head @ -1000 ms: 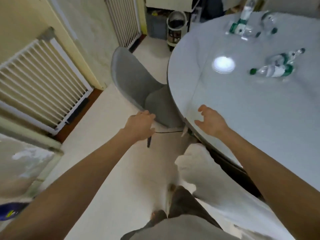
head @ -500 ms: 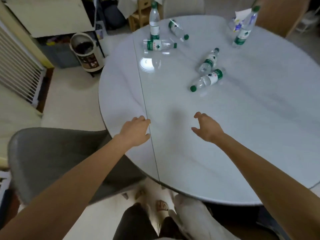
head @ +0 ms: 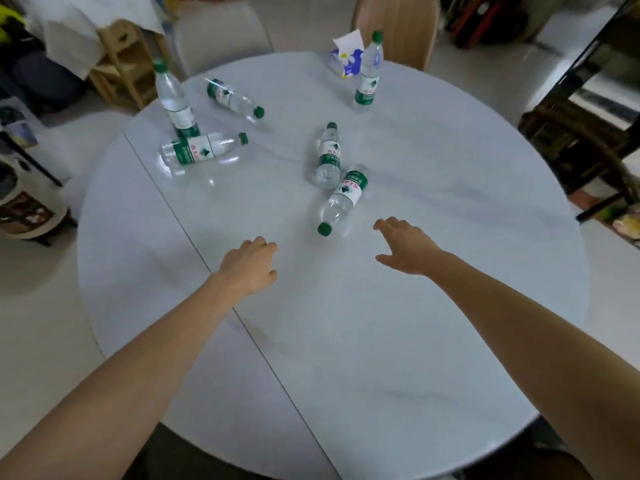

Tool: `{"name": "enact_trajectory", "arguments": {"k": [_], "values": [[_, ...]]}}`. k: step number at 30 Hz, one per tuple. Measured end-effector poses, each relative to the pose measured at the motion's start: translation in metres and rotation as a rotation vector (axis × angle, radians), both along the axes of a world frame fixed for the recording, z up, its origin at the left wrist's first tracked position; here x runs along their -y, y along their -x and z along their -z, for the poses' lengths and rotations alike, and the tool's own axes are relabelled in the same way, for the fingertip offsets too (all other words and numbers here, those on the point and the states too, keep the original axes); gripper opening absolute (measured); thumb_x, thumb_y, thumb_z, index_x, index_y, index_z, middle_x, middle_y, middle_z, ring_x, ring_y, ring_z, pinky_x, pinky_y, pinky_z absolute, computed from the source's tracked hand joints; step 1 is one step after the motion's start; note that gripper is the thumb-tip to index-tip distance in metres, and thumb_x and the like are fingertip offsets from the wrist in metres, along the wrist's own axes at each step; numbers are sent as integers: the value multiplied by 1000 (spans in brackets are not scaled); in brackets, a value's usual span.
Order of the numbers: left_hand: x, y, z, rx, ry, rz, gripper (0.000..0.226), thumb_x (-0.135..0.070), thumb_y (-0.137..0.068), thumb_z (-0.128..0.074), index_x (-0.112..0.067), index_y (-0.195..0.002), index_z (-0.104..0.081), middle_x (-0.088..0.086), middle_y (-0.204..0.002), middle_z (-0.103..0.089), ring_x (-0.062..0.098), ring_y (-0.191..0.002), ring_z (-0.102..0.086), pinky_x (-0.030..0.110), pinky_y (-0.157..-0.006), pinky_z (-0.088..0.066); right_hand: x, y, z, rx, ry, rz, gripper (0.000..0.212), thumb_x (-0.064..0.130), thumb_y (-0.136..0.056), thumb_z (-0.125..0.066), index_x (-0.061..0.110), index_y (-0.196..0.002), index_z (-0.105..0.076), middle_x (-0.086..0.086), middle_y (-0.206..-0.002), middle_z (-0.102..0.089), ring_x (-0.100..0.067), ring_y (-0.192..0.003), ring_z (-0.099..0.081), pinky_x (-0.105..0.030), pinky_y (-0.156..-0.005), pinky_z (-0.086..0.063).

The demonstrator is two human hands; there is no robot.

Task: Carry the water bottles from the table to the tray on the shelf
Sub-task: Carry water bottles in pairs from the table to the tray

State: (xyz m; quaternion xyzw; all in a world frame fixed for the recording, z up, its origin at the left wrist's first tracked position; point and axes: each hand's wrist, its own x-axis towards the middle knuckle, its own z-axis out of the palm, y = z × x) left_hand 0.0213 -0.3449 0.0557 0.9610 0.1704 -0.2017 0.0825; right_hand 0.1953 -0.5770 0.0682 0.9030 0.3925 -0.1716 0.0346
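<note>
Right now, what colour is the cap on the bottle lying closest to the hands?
Green. The nearest lying water bottle shows it best in the head view.

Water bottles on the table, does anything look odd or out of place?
Four bottles lie tipped on their sides: two near the middle, two at far left. Only two stand upright. No spill shows.

Six green-capped clear water bottles (head: pixel 343 199) on the table (head: pixel 450 306): two upright, four lying.

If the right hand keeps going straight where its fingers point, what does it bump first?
Probably the lying bottle just ahead-left of the right hand, near its green cap; height above the table is unclear.
</note>
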Motion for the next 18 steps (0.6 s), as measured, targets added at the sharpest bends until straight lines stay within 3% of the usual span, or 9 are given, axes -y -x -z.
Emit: {"name": "enact_trajectory", "arguments": {"k": [6,13,18], "values": [[-26,-55,6,6,23,-1,51,-34,-93,-52,-16,-139,-40,6,-137,-42,26,-125,-44,42,-95,-46,-35,-61,17,51,79,-185,71,36,-89,-64,16,-146,-27,-9,-145,-40,-28,-130,-42,-38,-107,-35],[-53,-101,29,94,118,-195,54,-34,-95,-51,-22,-145,-34,-1,-145,-36,20,-132,-38,37,-97,-41,-96,-137,54,107,175,-455,84,34,-84,-70,24,-152,-22,-5,-158,-23,-26,-146,-22,-39,-117,-18],[-70,-140,49,111,153,-279,54,-34,-94,-52,-22,-144,-35,0,-145,-36,21,-130,-40,39,-98,-42,-124,-169,81,133,139,-607,88,42,-73,-78,27,-147,-33,-4,-151,-34,-29,-142,-28,-43,-120,-14]]}}
